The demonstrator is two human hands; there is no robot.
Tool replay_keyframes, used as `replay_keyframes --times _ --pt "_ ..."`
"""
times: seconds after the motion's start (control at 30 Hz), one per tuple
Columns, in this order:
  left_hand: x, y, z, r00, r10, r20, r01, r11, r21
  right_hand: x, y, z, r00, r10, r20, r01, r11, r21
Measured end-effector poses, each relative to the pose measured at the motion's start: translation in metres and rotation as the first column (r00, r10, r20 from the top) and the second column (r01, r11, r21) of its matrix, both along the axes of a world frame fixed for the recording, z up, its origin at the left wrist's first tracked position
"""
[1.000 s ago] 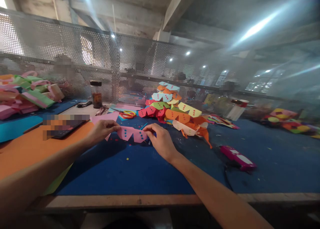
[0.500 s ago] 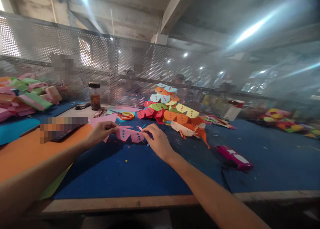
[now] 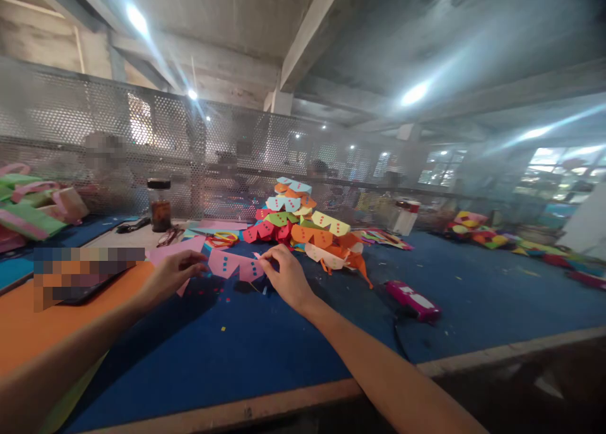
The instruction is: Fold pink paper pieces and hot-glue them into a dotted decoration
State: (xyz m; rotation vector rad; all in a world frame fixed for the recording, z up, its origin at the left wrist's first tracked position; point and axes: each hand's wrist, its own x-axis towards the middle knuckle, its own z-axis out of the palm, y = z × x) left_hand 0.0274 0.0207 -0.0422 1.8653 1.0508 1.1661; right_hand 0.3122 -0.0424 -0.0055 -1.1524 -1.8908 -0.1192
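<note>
A pink paper cut-out shaped like glasses [image 3: 222, 264], with small dark blue squares on it, is up over the blue table. My right hand [image 3: 286, 276] pinches its right end between thumb and fingertips. My left hand [image 3: 173, 275] is just off the left end, its fingers curved and slightly apart, holding nothing that I can make out. Behind and under the left hand is a sheet of pink paper [image 3: 176, 247]. To the right of the cut-out rises a heap of similar folded paper pieces [image 3: 312, 235] in orange, red, green, yellow and light blue.
A purple device [image 3: 413, 300] with a black cord lies on the right. Orange paper [image 3: 28, 333] and a phone [image 3: 95, 285] are at left. Farther back stand a dark-capped jar [image 3: 160, 206], yellow-handled scissors [image 3: 222, 239] and a white container [image 3: 404, 218], before a perforated metal screen [image 3: 170, 131].
My left hand has come off the left end of the pink cut-out, while my right hand keeps its pinch. The camera view has turned to the right.
</note>
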Motion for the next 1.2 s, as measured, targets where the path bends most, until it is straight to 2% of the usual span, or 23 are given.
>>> replay_keyframes --times 0.13,0.27,0.37,0.47,0.63,0.83,1.03,1.2 --pt "-0.001 0.002 -0.003 1.000 -0.008 -0.020 0.008 1.000 0.004 0.020 0.006 0.035 0.998 -0.058 -0.036 0.060 0.996 0.065" --pt "-0.001 0.003 -0.003 0.999 -0.004 -0.038 0.004 1.000 0.005 0.070 0.016 0.085 0.975 -0.210 -0.076 0.217 0.971 0.096" --pt "-0.003 0.005 -0.005 0.999 -0.011 -0.043 0.011 1.000 -0.002 0.118 0.025 0.116 0.923 -0.375 -0.088 0.381 0.922 0.067" --pt "-0.003 0.010 -0.009 0.999 -0.019 -0.043 0.018 1.000 -0.006 0.161 0.036 0.132 0.849 -0.523 -0.074 0.524 0.852 -0.012" --pt "-0.004 0.016 -0.016 0.998 -0.020 -0.054 0.020 1.000 0.003 0.199 0.059 0.135 0.740 -0.672 -0.016 0.660 0.732 -0.170" --pt "-0.005 0.015 -0.015 0.998 -0.009 -0.066 0.009 1.000 0.005 0.203 0.090 0.129 0.674 -0.737 0.047 0.716 0.636 -0.289" --pt "-0.003 0.014 -0.015 0.997 -0.012 -0.077 0.013 1.000 0.011 0.198 0.096 0.114 0.687 -0.724 0.070 0.704 0.638 -0.311" --pt "-0.005 0.014 -0.015 0.994 0.011 -0.104 -0.007 0.999 0.034 0.186 0.082 0.115 0.726 -0.687 0.028 0.673 0.702 -0.233"
